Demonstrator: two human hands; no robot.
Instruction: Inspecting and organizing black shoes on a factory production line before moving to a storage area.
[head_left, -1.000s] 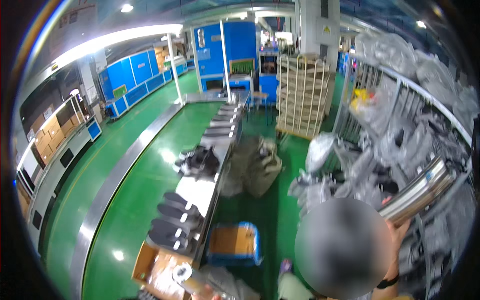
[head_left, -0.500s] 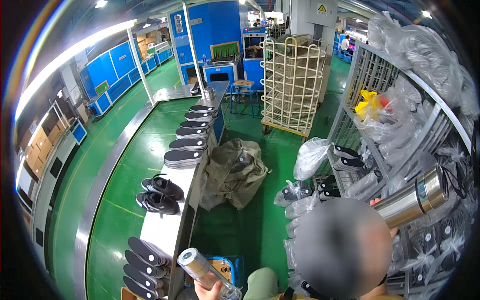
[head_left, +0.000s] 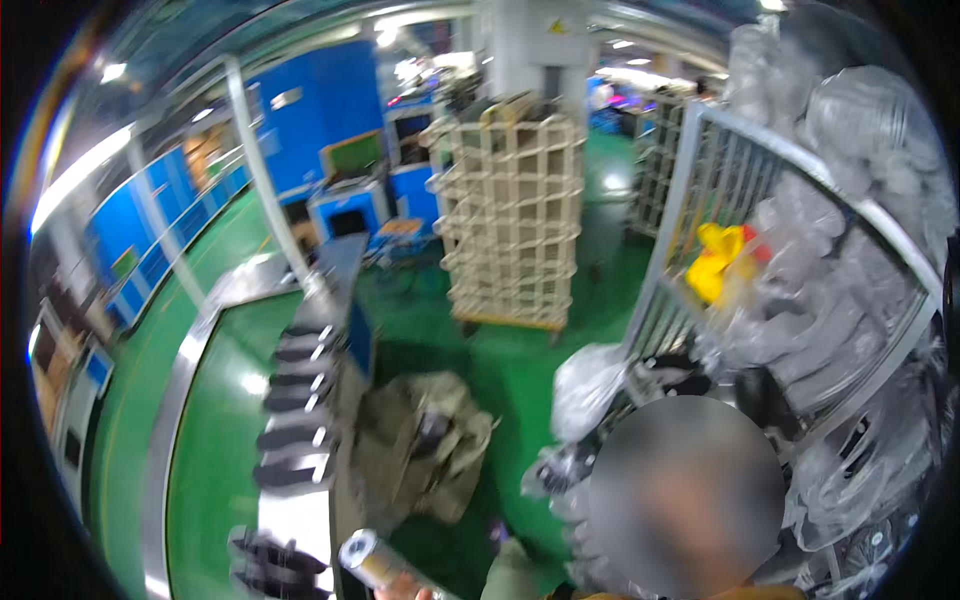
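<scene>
At the bottom edge my left hand (head_left: 403,588) is closed around a clear drinking bottle (head_left: 372,560) with a silver lid. The bottle tilts up and left, beside the end of the workbench (head_left: 300,515). A round blurred patch covers most of my right hand, so its fingers are hidden; only skin and a bit of mustard sleeve (head_left: 765,593) show below the patch. Next to the patch's upper right is a dark, smeared shape (head_left: 768,402) whose kind I cannot make out. Dark shoes (head_left: 275,565) sit on the bench left of the bottle.
Stacks of dark insoles (head_left: 295,440) line the bench. A large olive sack (head_left: 425,450) lies on the green floor beside it. Ahead stands a cream wheeled rack (head_left: 510,220). At right a metal cage (head_left: 690,130) is heaped with clear plastic bags (head_left: 820,290).
My view has swung right and grown blurry. The steel thermos that was at my right hand no longer shows. The bottle in my left hand appears lower and further left.
</scene>
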